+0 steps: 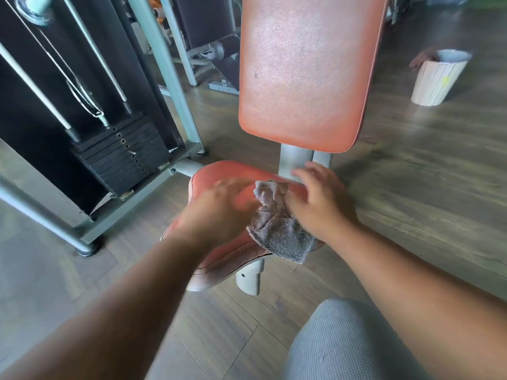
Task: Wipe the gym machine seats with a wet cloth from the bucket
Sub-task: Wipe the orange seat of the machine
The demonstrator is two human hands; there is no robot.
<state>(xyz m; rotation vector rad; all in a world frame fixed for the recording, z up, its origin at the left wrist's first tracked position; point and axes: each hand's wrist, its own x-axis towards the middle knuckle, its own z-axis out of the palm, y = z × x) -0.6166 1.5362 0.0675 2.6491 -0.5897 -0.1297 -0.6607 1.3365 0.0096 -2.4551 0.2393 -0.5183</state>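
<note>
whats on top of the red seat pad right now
A grey cloth lies on the seat pad, with both hands over it. The pad beneath them is hidden.

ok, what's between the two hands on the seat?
Head view: the grey cloth lies on the red seat between the left hand and right hand. The right hand rests on its edge; the left is motion-blurred.

Two bare forearms are seen, with no sleeves reaching the wrists. No rings, watch or bands can be made out on the left hand (219, 212), which is blurred, or on the right hand (321, 204). A knee (343, 338) is covered in light grey fabric with a fine grid-like weave.
</note>
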